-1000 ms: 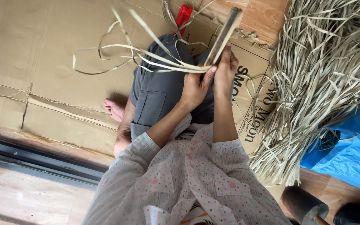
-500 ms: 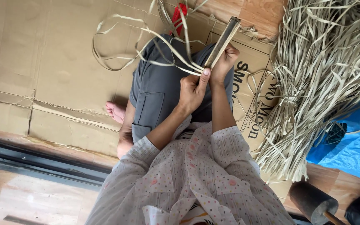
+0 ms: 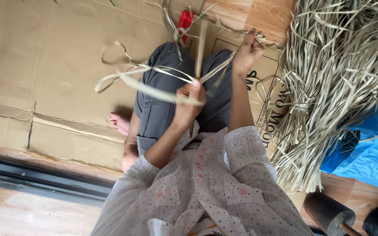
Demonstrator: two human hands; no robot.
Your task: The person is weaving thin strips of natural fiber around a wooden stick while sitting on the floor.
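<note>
**Two hands and a bunch of dry strips**

I looked down from the head camera and saw the person sitting on flat brown cardboard (image 3: pixel 62 65), legs folded, in grey trousers (image 3: pixel 162 100).

The left hand (image 3: pixel 188 101) was closed in a fist around a bundle of long pale strips (image 3: pixel 154 83). The strips fanned out from that fist to the left and curled in loops over the cardboard. A thin stick (image 3: pixel 200 48) stood up from the same fist, but it was blurred, so I could not tell just how the fingers held it.

The right hand (image 3: pixel 246 51) was raised higher, over the far knee. Its fingers were pinched together on the ends of a few strips that ran back down to the left hand. The two hands were apart, joined only by those strips.

A big heap of the same pale strips (image 3: pixel 342 74) lay on the right, near the right hand. A blue sheet (image 3: pixel 368 153) lay beside the heap. A small red thing (image 3: pixel 183 19) sat past the knees, partly hidden by strips.
</note>
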